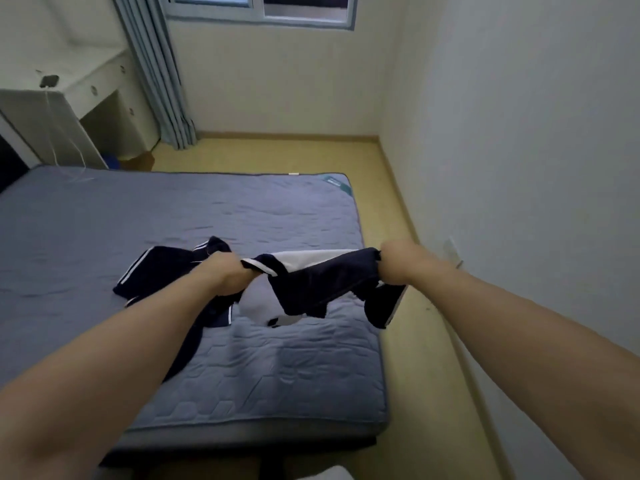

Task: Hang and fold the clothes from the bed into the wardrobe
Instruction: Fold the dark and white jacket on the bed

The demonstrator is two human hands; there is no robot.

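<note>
Head view: the left hand (235, 275) is closed in a fist round one bunched end of a navy-and-white garment (322, 282). The right hand (398, 263) is closed the same way round the other end, so the cloth hangs stretched between them, lifted off the bed (242, 209).

Both grips take gathered fabric rather than a clean hem or seam. If the hands pull further apart the bunches may slip, and any fold started from here would likely come out crooked, since the cloth looks twisted along its span.

Below the right hand a loose flap dangles past the mattress edge, over the floor (426, 375). Lowering the hands on that side could let it brush the floor.

Just beyond and below the left hand lies a second navy garment with white stripes (156, 268), flat on the bed. More dark fabric runs under the left forearm – I cannot tell whether it belongs to the held piece or the lying one. If the two overlap or are tangled, lifting could drag the second one off the bed.

Far beyond the left hand stands a desk (86, 84). The wardrobe is not in view, so the carry calls for a turn – a moment when the trailing cloth could catch.
</note>
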